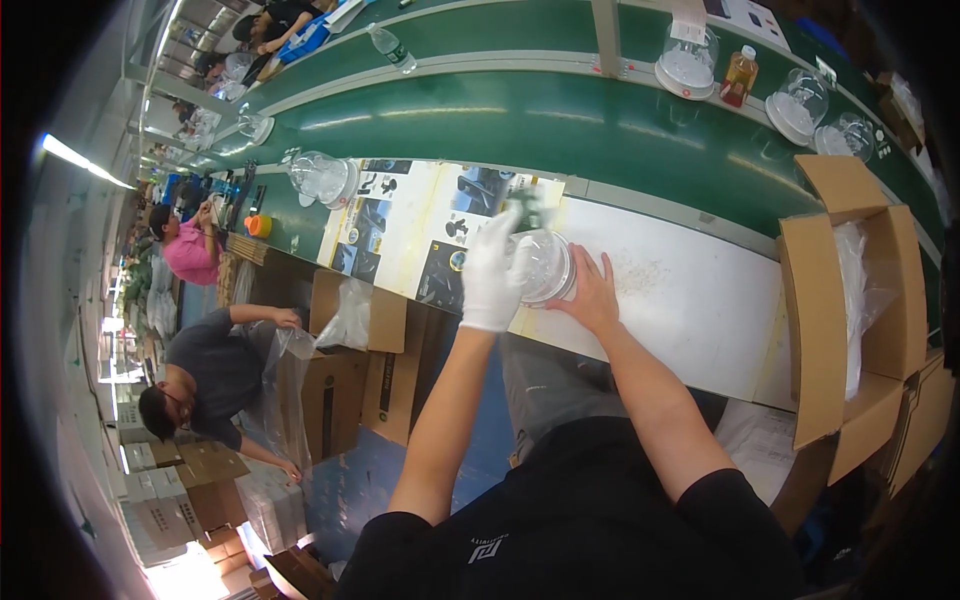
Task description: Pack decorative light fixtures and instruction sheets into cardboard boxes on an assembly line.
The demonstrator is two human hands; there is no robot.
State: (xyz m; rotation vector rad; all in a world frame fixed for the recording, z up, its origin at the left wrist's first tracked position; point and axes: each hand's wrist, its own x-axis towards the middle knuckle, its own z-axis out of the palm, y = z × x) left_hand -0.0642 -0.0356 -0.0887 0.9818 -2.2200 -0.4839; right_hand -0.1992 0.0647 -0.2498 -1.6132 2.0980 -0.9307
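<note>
A clear plastic dome point(545, 262) with a round pale rim lies tilted at the near edge of the white work surface point(690, 290). My right hand point(590, 295), bare, grips the rim from the right side. On the other side, my left hand point(490, 280) in a white glove is against or just beside the dome. Its fingers are smeared by motion, and a blurred green and white patch shows by the fingertips; I cannot make out what that is.
Printed sheets point(400, 225) lie left of my hands. An open cardboard box point(850, 320) with plastic lining stands at right. More clear domes point(325, 180) rest along the green bench point(460, 115), with an amber bottle point(738, 78) behind. A co-worker point(215, 360) handles plastic bags at left.
</note>
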